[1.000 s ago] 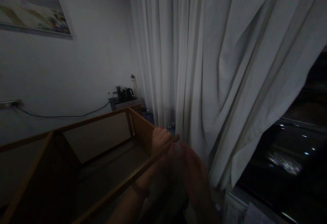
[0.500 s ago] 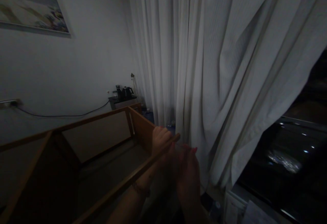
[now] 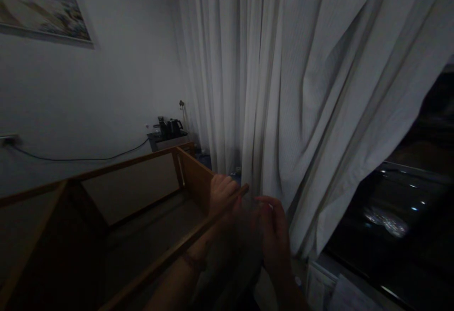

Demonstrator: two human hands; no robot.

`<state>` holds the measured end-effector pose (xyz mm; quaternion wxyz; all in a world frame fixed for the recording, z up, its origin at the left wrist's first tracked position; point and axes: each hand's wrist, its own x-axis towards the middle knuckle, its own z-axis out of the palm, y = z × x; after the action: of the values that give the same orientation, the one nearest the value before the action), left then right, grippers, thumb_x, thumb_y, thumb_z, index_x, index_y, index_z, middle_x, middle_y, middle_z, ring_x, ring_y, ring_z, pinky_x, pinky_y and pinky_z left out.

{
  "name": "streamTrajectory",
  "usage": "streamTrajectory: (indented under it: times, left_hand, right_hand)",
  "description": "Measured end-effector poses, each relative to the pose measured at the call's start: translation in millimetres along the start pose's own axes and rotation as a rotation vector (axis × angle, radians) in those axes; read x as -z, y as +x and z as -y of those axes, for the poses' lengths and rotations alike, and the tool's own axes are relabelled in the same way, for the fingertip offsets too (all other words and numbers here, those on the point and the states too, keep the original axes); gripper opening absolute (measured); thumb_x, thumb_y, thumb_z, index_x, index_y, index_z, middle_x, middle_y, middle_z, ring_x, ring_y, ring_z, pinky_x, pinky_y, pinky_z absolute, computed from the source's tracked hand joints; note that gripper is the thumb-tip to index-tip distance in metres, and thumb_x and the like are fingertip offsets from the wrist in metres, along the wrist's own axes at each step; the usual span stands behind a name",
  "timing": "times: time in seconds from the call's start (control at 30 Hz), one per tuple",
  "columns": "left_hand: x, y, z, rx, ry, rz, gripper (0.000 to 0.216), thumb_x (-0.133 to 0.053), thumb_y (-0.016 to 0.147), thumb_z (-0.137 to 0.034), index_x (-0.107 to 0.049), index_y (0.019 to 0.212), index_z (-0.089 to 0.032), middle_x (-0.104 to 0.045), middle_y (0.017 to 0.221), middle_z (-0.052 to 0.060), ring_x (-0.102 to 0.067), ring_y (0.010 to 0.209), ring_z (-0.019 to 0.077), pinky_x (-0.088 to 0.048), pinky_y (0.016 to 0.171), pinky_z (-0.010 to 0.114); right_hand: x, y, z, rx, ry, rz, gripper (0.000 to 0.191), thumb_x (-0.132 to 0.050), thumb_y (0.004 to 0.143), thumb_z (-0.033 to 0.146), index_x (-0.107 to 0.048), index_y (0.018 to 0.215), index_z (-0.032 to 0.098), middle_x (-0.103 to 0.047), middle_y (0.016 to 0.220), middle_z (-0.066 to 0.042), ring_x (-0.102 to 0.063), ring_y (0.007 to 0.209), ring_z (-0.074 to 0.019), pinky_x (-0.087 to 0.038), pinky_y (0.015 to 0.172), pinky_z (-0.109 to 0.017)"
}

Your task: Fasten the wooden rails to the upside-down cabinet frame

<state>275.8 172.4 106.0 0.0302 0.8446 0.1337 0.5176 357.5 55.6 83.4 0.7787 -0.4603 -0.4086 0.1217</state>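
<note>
The room is dim. A wooden cabinet frame lies on its side in front of me, its open inside facing up. My left hand is curled over the near front board at its right corner, fingers wrapped on the edge. My right hand is just right of that corner, fingers pinched together close to the board's end. What it pinches is too small and dark to make out.
A white curtain hangs close behind the corner. A dark window shows at the right. A small stand with a kettle sits by the wall, a cable runs along it, a picture hangs at upper left.
My right hand has risen a little and pinched closer to the board's corner. My left hand has stayed on the board. The view has shifted slightly.
</note>
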Motion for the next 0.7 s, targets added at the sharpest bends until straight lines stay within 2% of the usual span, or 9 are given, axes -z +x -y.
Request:
streamTrajectory:
  times: [0.2, 0.33, 0.4, 0.53, 0.6, 0.7]
  left_hand:
    - [0.6, 1.9, -0.3, -0.018, 0.01, -0.02, 0.021, -0.037, 0.087, -0.03, -0.04, 0.068, -0.023, -0.045, 0.065, 0.002, -0.045, 0.072, 0.0219, -0.037, 0.072, 0.039]
    - [-1.4, 1.7, -0.2, -0.022, 0.01, -0.055, 0.022, -0.036, 0.087, -0.032, -0.041, 0.068, -0.023, -0.046, 0.065, 0.003, -0.045, 0.073, 0.0225, -0.036, 0.073, 0.039]
    - [-1.4, 2.0, -0.5, -0.02, 0.001, -0.061, 0.022, -0.036, 0.088, -0.032, -0.042, 0.068, -0.023, -0.046, 0.065, 0.003, -0.045, 0.073, 0.0226, -0.036, 0.073, 0.039]
    - [-3.6, 1.8, 0.8, -0.014, -0.013, -0.056, 0.023, -0.036, 0.087, -0.032, -0.041, 0.067, -0.023, -0.046, 0.065, 0.003, -0.045, 0.072, 0.0223, -0.036, 0.071, 0.039]
    - [-7.6, 0.2, 3.6, -0.007, -0.015, -0.073, 0.024, -0.036, 0.087, -0.032, -0.041, 0.065, -0.023, -0.045, 0.065, 0.003, -0.045, 0.071, 0.0225, -0.036, 0.071, 0.04]
    - [-14.6, -3.4, 8.7, 0.025, -0.007, -0.064, 0.026, -0.037, 0.087, -0.035, -0.041, 0.064, -0.023, -0.046, 0.067, 0.004, -0.046, 0.073, 0.0232, -0.037, 0.073, 0.041]
  right_hand:
    - [-0.6, 0.3, 1.3, 0.108, -0.014, 0.063, 0.032, -0.05, 0.098, 0.042, -0.065, 0.078, 0.023, -0.067, 0.069, 0.001, -0.065, 0.067, -0.0135, -0.05, 0.064, -0.023]
    - [3.2, -0.2, -1.4, 0.158, -0.132, 0.049, 0.034, -0.048, 0.099, 0.039, -0.064, 0.074, 0.022, -0.068, 0.07, 0.001, -0.065, 0.067, -0.0137, -0.049, 0.063, -0.022]
    - [5.5, -1.0, -2.7, 0.194, -0.202, 0.059, 0.03, -0.048, 0.099, 0.036, -0.065, 0.079, 0.022, -0.069, 0.072, 0.001, -0.064, 0.068, -0.0132, -0.049, 0.063, -0.022]
    - [5.8, -5.0, -5.3, 0.251, -0.243, 0.064, 0.019, -0.048, 0.099, 0.032, -0.065, 0.102, 0.025, -0.072, 0.087, 0.0, -0.068, 0.081, -0.0144, -0.052, 0.073, -0.025]
    - [3.3, -7.5, -5.9, 0.245, -0.187, 0.028, 0.017, -0.049, 0.099, 0.031, -0.062, 0.109, 0.026, -0.072, 0.09, 0.0, -0.069, 0.082, -0.0141, -0.053, 0.074, -0.025]
    - [-1.1, -9.7, -5.8, 0.192, -0.036, -0.002, 0.013, -0.052, 0.098, 0.032, -0.061, 0.107, 0.028, -0.074, 0.089, 0.001, -0.07, 0.079, -0.0133, -0.054, 0.07, -0.024]
